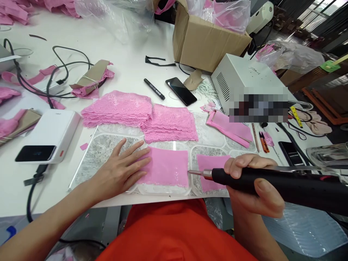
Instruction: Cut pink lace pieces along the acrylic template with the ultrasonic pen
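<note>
My left hand (pixel 122 168) lies flat with fingers spread, pressing the left edge of a pink fabric piece (pixel 167 166) on a clear plate (pixel 106 152). My right hand (pixel 251 183) is wrapped round a black heated cutting tool (pixel 272 183). Its metal tip (pixel 194 173) touches the right edge of that fabric piece. A second pink piece (pixel 210 165) lies just right of the tip, under the tool. Two stacks of pink lace (pixel 118 108) (pixel 170 123) sit beyond on the plate's far side.
A white control box (pixel 244 81), a cardboard box (pixel 206 41), a black phone (pixel 181 90) and a marker (pixel 154 88) lie behind. A white device (pixel 47 136) and cables (pixel 54 69) are at left. Folded pink strips (pixel 231 127), small snips (pixel 263 141) at right.
</note>
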Demonstrator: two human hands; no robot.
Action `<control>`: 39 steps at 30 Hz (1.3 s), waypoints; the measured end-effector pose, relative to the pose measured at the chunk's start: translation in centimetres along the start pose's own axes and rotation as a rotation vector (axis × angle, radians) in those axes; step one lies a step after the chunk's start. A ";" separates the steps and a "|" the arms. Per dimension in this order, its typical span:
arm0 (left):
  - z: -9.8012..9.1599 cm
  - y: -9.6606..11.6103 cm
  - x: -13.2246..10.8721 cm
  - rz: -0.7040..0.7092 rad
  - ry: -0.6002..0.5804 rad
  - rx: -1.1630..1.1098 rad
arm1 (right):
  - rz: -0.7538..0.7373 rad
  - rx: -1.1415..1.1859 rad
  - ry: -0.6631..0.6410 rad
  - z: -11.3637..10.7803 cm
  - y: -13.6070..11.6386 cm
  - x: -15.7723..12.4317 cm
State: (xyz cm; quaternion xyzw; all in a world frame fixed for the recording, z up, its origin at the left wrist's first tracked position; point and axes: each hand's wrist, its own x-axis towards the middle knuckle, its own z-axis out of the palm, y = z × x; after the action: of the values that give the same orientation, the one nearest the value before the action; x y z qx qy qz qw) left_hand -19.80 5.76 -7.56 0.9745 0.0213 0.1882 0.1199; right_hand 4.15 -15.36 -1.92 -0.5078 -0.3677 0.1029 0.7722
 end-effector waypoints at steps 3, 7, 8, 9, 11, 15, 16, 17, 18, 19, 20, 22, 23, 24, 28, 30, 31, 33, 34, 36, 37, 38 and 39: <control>0.0 0.0 0.0 0.001 0.009 -0.002 | 0.008 -0.005 0.008 0.1 -0.1 0.0; 0.0 0.0 0.0 0.014 0.023 0.008 | 0.009 -0.031 0.000 0.2 -0.1 -0.1; 0.0 0.0 0.1 0.017 0.024 0.011 | 0.011 -0.033 -0.002 0.3 -0.1 -0.1; 0.0 0.0 0.1 0.020 0.025 0.013 | 0.013 -0.030 -0.002 0.3 -0.1 -0.1; 0.0 0.0 0.0 0.023 0.026 0.016 | 0.016 -0.016 -0.010 0.2 -0.1 -0.1; 0.0 0.0 0.0 0.019 0.023 0.014 | -0.006 0.012 -0.015 0.1 0.0 0.2; 0.0 0.0 0.0 0.015 0.023 0.012 | -0.021 0.014 -0.001 0.1 0.1 0.3; 0.0 0.0 0.0 0.010 0.024 0.010 | -0.038 0.013 0.018 0.1 0.1 0.5; 0.0 0.0 0.0 0.007 0.024 0.008 | -0.055 0.012 0.036 0.1 0.2 0.6; 0.0 0.0 0.0 0.004 0.022 0.006 | -0.070 0.010 0.047 0.1 0.3 0.8; 0.0 -0.1 0.0 0.003 0.021 0.006 | -0.081 0.008 0.052 0.1 0.4 0.9; 0.0 -0.1 0.0 0.004 0.019 0.007 | -0.089 0.007 0.047 0.2 0.5 1.0; 0.0 -0.1 0.0 0.007 0.019 0.010 | -0.089 0.005 0.043 0.3 0.6 1.0; 0.0 -0.1 0.0 0.009 0.017 0.014 | -0.087 0.003 0.040 0.4 0.7 1.1; -0.1 0.0 0.0 0.011 0.014 0.017 | -0.088 0.008 0.032 0.5 1.0 1.1; -0.1 0.0 0.0 0.003 0.016 0.006 | -0.085 0.011 0.029 0.5 1.0 1.1; 0.0 0.0 0.0 -0.001 0.019 0.001 | -0.082 0.008 0.029 0.5 1.1 1.1; 0.0 0.0 0.0 -0.007 0.021 -0.003 | -0.079 -0.005 0.030 0.4 1.1 1.1; 0.0 0.0 0.0 -0.006 0.020 -0.001 | -0.080 -0.011 0.030 0.4 1.1 1.1; 0.0 0.0 0.0 -0.001 0.018 0.006 | -0.088 -0.024 0.021 0.4 1.1 1.0; 0.0 0.0 0.0 0.002 0.017 0.010 | -0.090 -0.028 0.013 0.4 1.1 1.0; 0.0 0.0 0.0 0.006 0.017 0.014 | -0.092 -0.029 0.005 0.4 1.1 1.0; 0.0 0.0 0.0 0.009 0.018 0.018 | -0.093 -0.028 -0.004 0.4 1.1 1.0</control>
State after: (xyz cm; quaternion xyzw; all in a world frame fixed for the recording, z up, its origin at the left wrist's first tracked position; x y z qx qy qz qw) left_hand -19.79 5.76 -7.54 0.9739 0.0199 0.1973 0.1100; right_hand 4.76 -14.03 -2.34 -0.5006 -0.3940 0.0627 0.7683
